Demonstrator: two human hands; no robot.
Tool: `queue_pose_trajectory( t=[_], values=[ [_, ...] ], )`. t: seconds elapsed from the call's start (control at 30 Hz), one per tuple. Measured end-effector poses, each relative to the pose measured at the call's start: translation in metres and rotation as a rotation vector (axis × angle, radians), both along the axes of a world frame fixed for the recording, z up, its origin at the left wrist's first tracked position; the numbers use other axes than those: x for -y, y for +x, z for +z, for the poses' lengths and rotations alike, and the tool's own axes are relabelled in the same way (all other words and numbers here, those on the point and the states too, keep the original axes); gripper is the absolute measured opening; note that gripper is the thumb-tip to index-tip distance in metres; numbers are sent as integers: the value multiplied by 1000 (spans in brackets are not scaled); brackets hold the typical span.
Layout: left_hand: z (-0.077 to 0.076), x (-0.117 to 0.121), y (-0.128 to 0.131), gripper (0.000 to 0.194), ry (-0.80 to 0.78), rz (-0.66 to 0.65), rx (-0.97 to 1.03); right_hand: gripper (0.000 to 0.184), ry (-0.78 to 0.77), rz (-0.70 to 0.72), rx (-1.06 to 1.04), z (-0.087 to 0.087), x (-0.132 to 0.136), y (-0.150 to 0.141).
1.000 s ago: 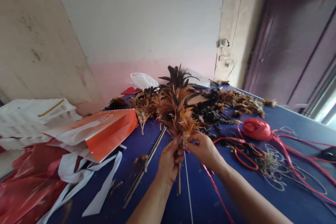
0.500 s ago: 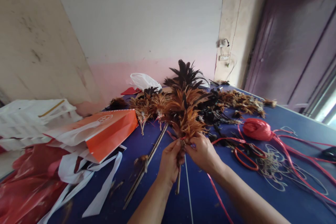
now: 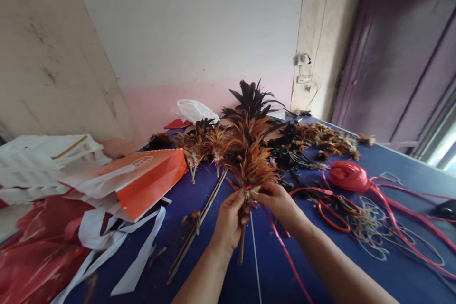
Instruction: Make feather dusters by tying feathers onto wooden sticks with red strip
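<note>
A feather duster (image 3: 254, 159) stands upright in front of me, black plumes on top and brown tiers below. My left hand (image 3: 231, 221) is closed round its wooden stick (image 3: 241, 247), just under the lowest feathers. Beside it, my right hand (image 3: 276, 204) pinches at the pale quill ends, where red plastic twine (image 3: 248, 188) circles the stick. What exactly lies between those fingertips is partly hidden. A strand of the twine (image 3: 287, 256) trails from below the right hand toward the table's near edge.
Bundled feather pieces (image 3: 204, 142) and loose feathers (image 3: 327, 137) lie at the back. Right: a red twine ball (image 3: 349, 175), orange-handled scissors (image 3: 333, 216) and tangled string (image 3: 368, 223). Left: sticks (image 3: 197, 228), an orange paper bag (image 3: 153, 185) and a red plastic bag (image 3: 42, 247) on the blue table (image 3: 413, 166).
My right hand has drawn slightly down and right from the feather base, uncovering the red binding. The trailing twine now shows higher up, below the hand. My left hand stays on the stick.
</note>
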State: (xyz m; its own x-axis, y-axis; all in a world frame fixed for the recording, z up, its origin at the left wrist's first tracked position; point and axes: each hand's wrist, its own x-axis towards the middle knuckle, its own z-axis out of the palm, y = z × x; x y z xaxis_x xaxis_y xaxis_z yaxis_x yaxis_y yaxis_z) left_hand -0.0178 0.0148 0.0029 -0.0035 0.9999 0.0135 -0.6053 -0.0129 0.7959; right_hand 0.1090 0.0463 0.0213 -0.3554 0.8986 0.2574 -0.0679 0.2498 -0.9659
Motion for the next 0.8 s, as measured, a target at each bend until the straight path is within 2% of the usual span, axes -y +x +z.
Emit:
queue_pose_trajectory(
  t=[0.1, 0.33, 0.5, 0.6, 0.7, 0.8],
  values=[
    [0, 0, -1, 25, 10, -10, -7, 15, -42, 27, -52, 2, 2, 1],
    [0, 0, -1, 24, 39, 0, -48, 12, -23, 21, -105, -1, 2, 0],
    [-2, 0, -2, 25, 30, 7, -40, 14, -112, 52, -161, -7, 3, -2],
    [-2, -2, -4, 27, 22, 27, -36, 24, -205, 16, -189, -7, 4, -3],
    [-3, -4, -5, 27, 40, 46, -36, 27, -305, 38, -127, -7, 4, -2],
    [-2, -4, -8, 25, 54, 57, -38, 30, -296, 52, 39, -9, 2, -1]
  ],
)
